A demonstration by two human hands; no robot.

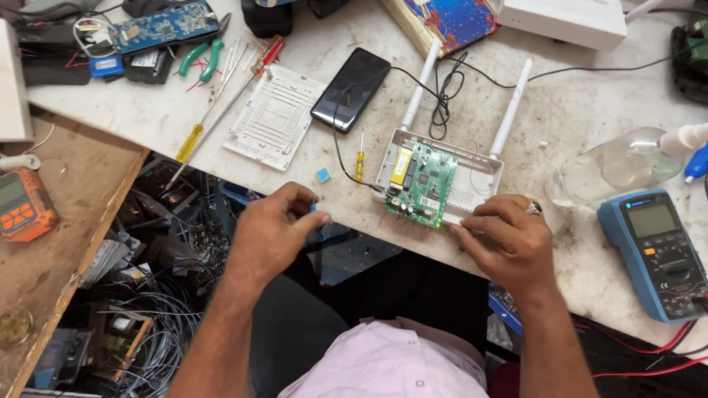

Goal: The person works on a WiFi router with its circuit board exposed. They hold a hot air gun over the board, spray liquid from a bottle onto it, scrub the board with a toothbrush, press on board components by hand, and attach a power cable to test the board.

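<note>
Lying open near the front edge of the bench (147,118), the router (441,180) shows its green board (422,183) tilted up out of the white shell, with a yellow part at the board's left end. Two white antennas (512,110) stick out from the far side of the shell, pointing away from the person. The right hand (509,239) rests on the shell's near right corner, fingers (472,225) curled loosely over the rim and touching it; it wears a ring. The left hand (274,228) sits just left of the router at the bench edge, thumb and fingers pinched narrowly on a small blue piece (313,207), mostly hidden, so I cannot tell what it is. A black cable (341,151) runs from the board's left side up past a dark phone (350,90). A small yellow screwdriver (359,158) lies just left of the router, and a little blue square (323,175) lies beside it. The white cover (274,116) lies further left, next to a long yellow-handled screwdriver (193,136). Green pliers (203,59) and a blue board (164,26) lie at the far left. To the right of the router stand a clear bottle (616,166) on its side and a blue meter (660,250). An orange meter (22,206) sits on the wooden shelf at the left.
</note>
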